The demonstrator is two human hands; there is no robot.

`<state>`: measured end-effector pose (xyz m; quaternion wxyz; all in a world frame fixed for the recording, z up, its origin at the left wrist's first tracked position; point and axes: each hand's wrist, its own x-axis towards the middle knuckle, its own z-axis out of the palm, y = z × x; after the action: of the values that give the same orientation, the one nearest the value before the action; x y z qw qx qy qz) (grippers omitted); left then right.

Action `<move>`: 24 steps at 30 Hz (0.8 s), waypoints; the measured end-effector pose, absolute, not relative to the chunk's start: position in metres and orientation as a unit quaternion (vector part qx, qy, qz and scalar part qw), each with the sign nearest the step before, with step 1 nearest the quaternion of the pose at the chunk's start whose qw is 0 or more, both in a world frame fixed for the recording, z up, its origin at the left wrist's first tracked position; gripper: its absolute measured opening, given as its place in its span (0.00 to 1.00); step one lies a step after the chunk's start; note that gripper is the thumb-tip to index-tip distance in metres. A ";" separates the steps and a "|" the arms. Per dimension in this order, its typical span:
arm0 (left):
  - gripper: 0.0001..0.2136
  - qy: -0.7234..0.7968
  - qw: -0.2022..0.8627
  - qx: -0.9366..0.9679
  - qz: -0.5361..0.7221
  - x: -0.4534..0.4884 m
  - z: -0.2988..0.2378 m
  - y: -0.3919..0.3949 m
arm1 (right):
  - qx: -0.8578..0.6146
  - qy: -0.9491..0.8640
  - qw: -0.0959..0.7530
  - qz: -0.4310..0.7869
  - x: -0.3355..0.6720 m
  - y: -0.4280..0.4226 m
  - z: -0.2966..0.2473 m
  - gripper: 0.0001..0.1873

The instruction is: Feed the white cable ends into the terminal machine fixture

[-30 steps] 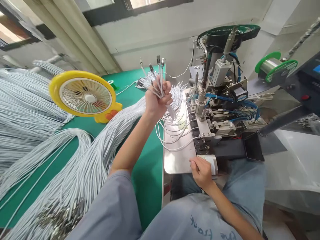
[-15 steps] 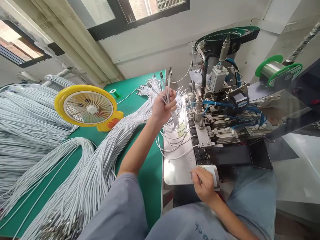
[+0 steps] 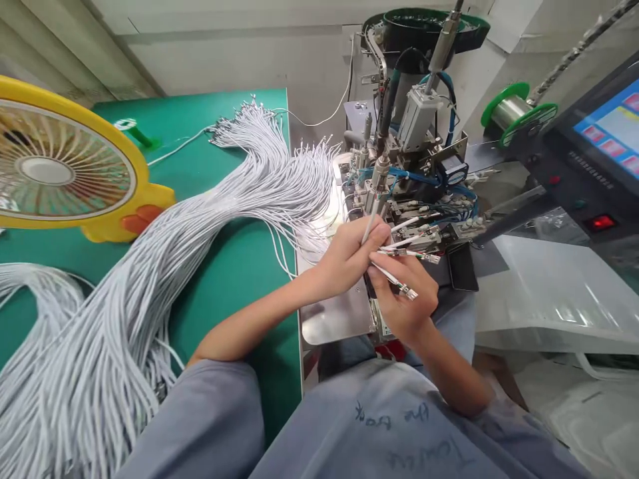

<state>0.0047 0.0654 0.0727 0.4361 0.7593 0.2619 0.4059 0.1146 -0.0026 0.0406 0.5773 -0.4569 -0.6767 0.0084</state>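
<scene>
My left hand [image 3: 349,256] is closed around several white cables whose ends fan out past the thumb. Close beside it, my right hand [image 3: 410,296] pinches one white cable [image 3: 387,273] with thumb and finger. That cable ends in a small metal connector [image 3: 410,293] with thin coloured wires showing behind it. Another connector [image 3: 430,257] sticks out above my right fingers. Both hands are in front of the machine [image 3: 379,183], over the edge of its metal plate [image 3: 337,319]. A large bundle of white cables [image 3: 219,199] stretches across the green table to the left.
On the green table [image 3: 249,266] stands a yellow fan [image 3: 112,150], left of the cable bundle. Behind the machine is a green bowl feeder [image 3: 424,26]. A wire spool [image 3: 514,112] and a lit control screen [image 3: 614,133] are at the right.
My left hand has come down and right with its cables, and my right hand has risen to meet it. The view has shifted, bringing the screen in. Cables that lay across the plate have left it.
</scene>
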 end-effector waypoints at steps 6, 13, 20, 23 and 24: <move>0.17 0.240 0.459 0.756 0.400 0.005 0.071 0.072 | -0.478 -0.651 0.588 -0.048 0.118 0.001 0.025 0.10; 0.18 0.239 0.444 0.769 0.393 0.009 0.068 0.075 | -0.511 -0.572 0.627 0.141 0.120 -0.002 0.025 0.04; 0.17 0.247 0.415 0.776 0.405 0.009 0.066 0.075 | -0.521 -0.466 0.671 0.247 0.116 -0.011 0.040 0.01; 0.17 0.259 0.400 0.779 0.407 0.009 0.068 0.074 | -0.524 -0.451 0.686 0.227 0.119 -0.014 0.042 0.02; 0.17 0.262 0.395 0.781 0.407 0.009 0.069 0.074 | -0.524 -0.448 0.688 0.227 0.120 -0.015 0.043 0.02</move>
<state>0.0085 0.0738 0.0690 0.3953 0.7808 0.2621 0.4068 0.1201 -0.0147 0.0426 0.6875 -0.5240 -0.4482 0.2275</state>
